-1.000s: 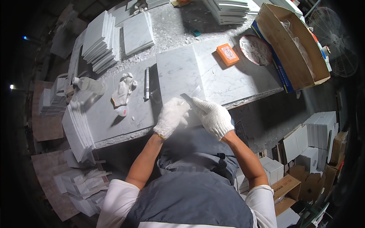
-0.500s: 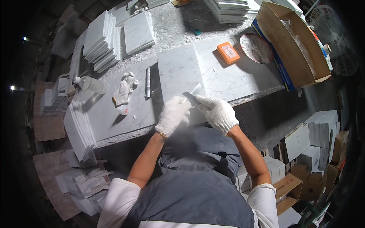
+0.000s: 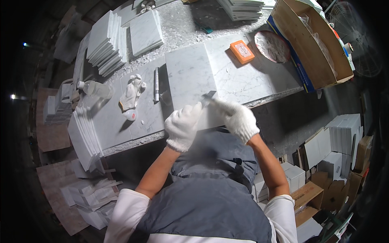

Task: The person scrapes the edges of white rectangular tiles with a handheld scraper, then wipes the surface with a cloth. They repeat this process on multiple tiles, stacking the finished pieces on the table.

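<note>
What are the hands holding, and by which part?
The right hand holds a thin, flat piece, seemingly near one end. I can't tell about the left hand.

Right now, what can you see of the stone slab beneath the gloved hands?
The slab looks like marble: pale grey-white, faintly veined, rectangular. It lies flat at the near edge of the workbench, with a shadow along its left side. The left hand and right hand partly hide its near end; whether they touch it, I can't tell.

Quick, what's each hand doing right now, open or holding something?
White-knit-gloved left hand: closed; anything inside is hidden.
White-knit-gloved right hand: closed, holding a thin, flat, dark strip.
</note>
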### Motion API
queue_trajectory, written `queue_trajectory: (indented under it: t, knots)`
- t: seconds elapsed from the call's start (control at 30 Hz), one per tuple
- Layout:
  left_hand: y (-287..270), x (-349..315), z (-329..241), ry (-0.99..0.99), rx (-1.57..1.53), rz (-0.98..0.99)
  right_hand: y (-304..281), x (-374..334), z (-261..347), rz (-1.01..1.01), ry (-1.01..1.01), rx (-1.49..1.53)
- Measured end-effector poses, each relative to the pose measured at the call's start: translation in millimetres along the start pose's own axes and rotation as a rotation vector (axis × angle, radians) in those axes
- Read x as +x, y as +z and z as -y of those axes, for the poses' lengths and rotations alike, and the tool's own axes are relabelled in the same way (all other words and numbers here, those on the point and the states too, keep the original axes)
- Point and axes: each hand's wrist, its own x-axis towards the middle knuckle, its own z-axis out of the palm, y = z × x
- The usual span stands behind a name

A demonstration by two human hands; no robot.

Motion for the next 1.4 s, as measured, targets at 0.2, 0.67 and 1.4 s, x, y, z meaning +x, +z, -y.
queue_trajectory:
  t: [0.2,0.67,1.4]
  knots:
    - [-1.7,1.4,-0.6,0.018,-0.048,-0.002,3.6,-5.0,1.8,-0.180,-0.062,0.169]
    - [1.5,1.9,-2.0,0.048,-0.018,-0.045,-8.1,5.0,-3.0,-0.042,-0.018,-0.093]
    - [-16.5,41.6,-24.6,0.267,-0.309,-0.198,-30.7,-18.9,-7.4,-0.254,0.273,0.991]
